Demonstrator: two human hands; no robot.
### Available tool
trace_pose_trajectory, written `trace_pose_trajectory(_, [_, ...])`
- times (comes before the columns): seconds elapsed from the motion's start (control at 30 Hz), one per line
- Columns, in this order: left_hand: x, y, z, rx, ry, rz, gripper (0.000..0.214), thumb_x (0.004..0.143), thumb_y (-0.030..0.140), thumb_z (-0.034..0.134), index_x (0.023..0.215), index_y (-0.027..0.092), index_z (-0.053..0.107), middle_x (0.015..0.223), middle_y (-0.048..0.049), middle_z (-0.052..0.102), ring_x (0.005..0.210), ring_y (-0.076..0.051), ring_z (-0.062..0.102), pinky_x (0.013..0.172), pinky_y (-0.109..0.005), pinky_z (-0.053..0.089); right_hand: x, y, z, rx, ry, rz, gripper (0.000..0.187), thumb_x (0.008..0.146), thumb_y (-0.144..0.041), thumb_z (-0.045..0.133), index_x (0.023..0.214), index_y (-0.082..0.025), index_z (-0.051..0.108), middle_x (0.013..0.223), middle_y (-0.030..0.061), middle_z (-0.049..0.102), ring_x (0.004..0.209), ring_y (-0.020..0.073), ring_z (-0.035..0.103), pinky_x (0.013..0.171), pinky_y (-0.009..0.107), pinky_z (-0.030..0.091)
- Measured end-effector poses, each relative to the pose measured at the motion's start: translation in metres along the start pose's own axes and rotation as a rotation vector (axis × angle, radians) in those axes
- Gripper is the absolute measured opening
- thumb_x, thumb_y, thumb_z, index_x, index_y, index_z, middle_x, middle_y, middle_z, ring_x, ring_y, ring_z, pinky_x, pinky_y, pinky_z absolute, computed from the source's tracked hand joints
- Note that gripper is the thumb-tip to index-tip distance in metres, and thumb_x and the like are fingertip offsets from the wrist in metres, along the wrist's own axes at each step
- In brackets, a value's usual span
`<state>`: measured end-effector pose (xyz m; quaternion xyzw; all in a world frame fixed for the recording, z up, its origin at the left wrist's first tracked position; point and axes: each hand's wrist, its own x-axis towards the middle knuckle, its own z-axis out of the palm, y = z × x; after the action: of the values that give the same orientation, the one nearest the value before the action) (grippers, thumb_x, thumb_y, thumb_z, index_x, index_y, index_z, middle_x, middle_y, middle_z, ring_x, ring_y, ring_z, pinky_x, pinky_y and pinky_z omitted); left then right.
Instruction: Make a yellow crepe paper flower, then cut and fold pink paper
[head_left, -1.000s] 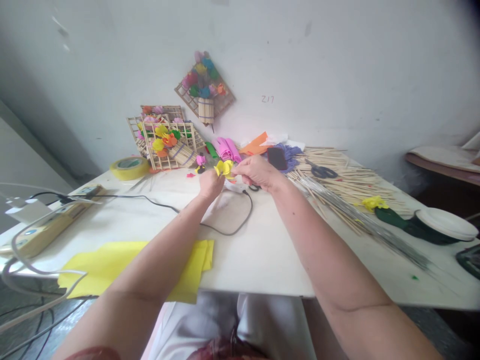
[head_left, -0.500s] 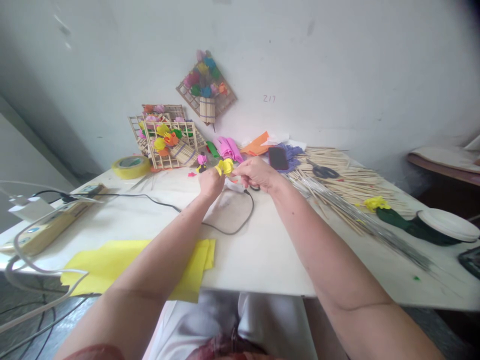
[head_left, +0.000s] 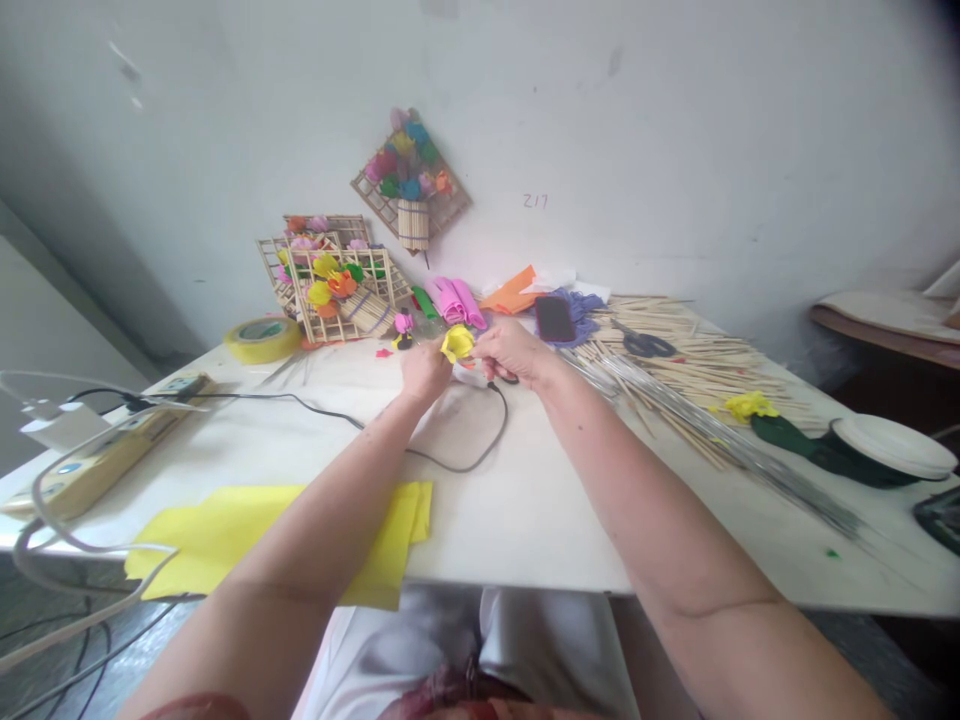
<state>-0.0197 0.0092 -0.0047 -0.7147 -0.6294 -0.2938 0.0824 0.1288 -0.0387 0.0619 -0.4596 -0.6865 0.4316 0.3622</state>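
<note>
I hold both hands over the far middle of the white table (head_left: 525,500). The left hand (head_left: 424,368) is pinched shut under the yellow paper flower (head_left: 457,342), and the right hand (head_left: 514,350) has its fingertips closed on the petals from the side, just above the black cable (head_left: 450,462). I judge this to be the shaping of the bloom, and any further handling calls for a light, steady pinch, since thin paper crushes easily.

Bright, diffuse light; shadows on the white table top (head_left: 525,500) soft. Wide-angle bending at edges, top-right corner dark.
</note>
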Motion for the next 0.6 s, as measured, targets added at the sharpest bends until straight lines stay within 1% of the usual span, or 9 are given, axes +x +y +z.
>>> trace_pose_trajectory(0.07, [0.001, -0.002, 0.003, -0.042, -0.042, 0.030, 0.025, 0.072, 0.027, 0.042, 0.075, 0.013, 0.063, 0.072, -0.0111, 0.064, 0.071, -0.023, 0.058, 0.058, -0.028, 0.034, 0.001, 0.004, -0.003, -0.083, 0.018, -0.031, 0.016, 0.063, -0.016, 0.051, 0.047, -0.013, 0.052, 0.034, -0.0010, 0.047, 0.028, 0.0033, 0.028, 0.030, 0.019, 0.019])
trace_pose_trajectory(0.13, [0.002, -0.004, 0.006, -0.144, -0.117, 0.073, 0.021, 0.069, 0.026, 0.044, 0.064, 0.013, 0.060, 0.063, -0.0085, 0.060, 0.064, -0.020, 0.055, 0.055, -0.027, 0.033, 0.002, 0.006, -0.007, -0.194, 0.026, -0.083, 0.018, 0.063, -0.017, 0.049, 0.046, -0.013, 0.052, 0.036, -0.0005, 0.049, 0.030, 0.0034, 0.029, 0.032, 0.018, 0.021])
trace_pose_trajectory(0.2, [0.001, -0.005, 0.008, -0.327, -0.199, 0.105, 0.020, 0.067, 0.026, 0.044, 0.057, 0.013, 0.055, 0.055, -0.0044, 0.055, 0.057, -0.016, 0.050, 0.053, -0.024, 0.033, 0.002, 0.007, -0.010, -0.313, 0.015, -0.157, 0.020, 0.064, -0.017, 0.047, 0.045, -0.012, 0.052, 0.038, -0.0005, 0.050, 0.032, 0.0036, 0.032, 0.035, 0.018, 0.023])
trace_pose_trajectory(0.3, [-0.001, -0.005, 0.007, -0.658, -0.354, 0.142, 0.024, 0.068, 0.031, 0.043, 0.052, 0.014, 0.047, 0.048, 0.0008, 0.046, 0.049, -0.009, 0.041, 0.050, -0.022, 0.032, 0.000, 0.004, -0.014, -0.465, -0.007, -0.240, 0.022, 0.066, -0.018, 0.046, 0.046, -0.012, 0.053, 0.039, -0.0012, 0.050, 0.036, 0.0041, 0.035, 0.039, 0.018, 0.025])
trace_pose_trajectory(0.37, [-0.002, -0.005, 0.004, -0.804, -0.467, 0.162, 0.028, 0.070, 0.035, 0.042, 0.050, 0.015, 0.042, 0.045, 0.0031, 0.039, 0.044, -0.007, 0.035, 0.047, -0.021, 0.030, -0.001, 0.002, -0.016, -0.525, -0.028, -0.276, 0.022, 0.067, -0.019, 0.045, 0.049, -0.012, 0.055, 0.041, -0.0011, 0.052, 0.037, 0.0048, 0.038, 0.040, 0.018, 0.026])
trace_pose_trajectory(0.4, [-0.002, -0.005, 0.003, -0.841, -0.507, 0.171, 0.029, 0.070, 0.036, 0.043, 0.050, 0.016, 0.039, 0.044, 0.0040, 0.036, 0.043, -0.006, 0.032, 0.046, -0.020, 0.029, -0.002, 0.001, -0.017, -0.538, -0.040, -0.293, 0.023, 0.068, -0.020, 0.045, 0.050, -0.012, 0.056, 0.042, -0.0010, 0.053, 0.039, 0.0051, 0.039, 0.041, 0.018, 0.027])
trace_pose_trajectory(0.43, [-0.002, -0.005, 0.002, -0.861, -0.525, 0.180, 0.029, 0.070, 0.036, 0.043, 0.050, 0.016, 0.037, 0.043, 0.0047, 0.033, 0.042, -0.006, 0.030, 0.045, -0.020, 0.028, -0.002, 0.001, -0.017, -0.544, -0.053, -0.310, 0.023, 0.069, -0.020, 0.044, 0.052, -0.011, 0.057, 0.043, -0.0009, 0.054, 0.040, 0.0053, 0.040, 0.042, 0.018, 0.027])
trace_pose_trajectory(0.5, [-0.001, -0.006, 0.001, -0.867, -0.510, 0.202, 0.027, 0.070, 0.035, 0.043, 0.051, 0.017, 0.035, 0.044, 0.0050, 0.032, 0.043, -0.006, 0.028, 0.044, -0.020, 0.026, -0.003, 0.000, -0.019, -0.542, -0.066, -0.337, 0.023, 0.071, -0.020, 0.044, 0.058, -0.011, 0.060, 0.045, -0.0009, 0.055, 0.041, 0.0054, 0.041, 0.043, 0.018, 0.028])
trace_pose_trajectory(0.6, [0.002, -0.006, 0.002, -0.800, -0.412, 0.226, 0.023, 0.070, 0.033, 0.040, 0.055, 0.017, 0.037, 0.049, 0.0035, 0.036, 0.046, -0.007, 0.032, 0.046, -0.020, 0.030, -0.003, 0.001, -0.021, -0.515, -0.054, -0.355, 0.022, 0.072, -0.019, 0.044, 0.067, -0.010, 0.064, 0.047, -0.0007, 0.057, 0.042, 0.0058, 0.043, 0.045, 0.018, 0.030])
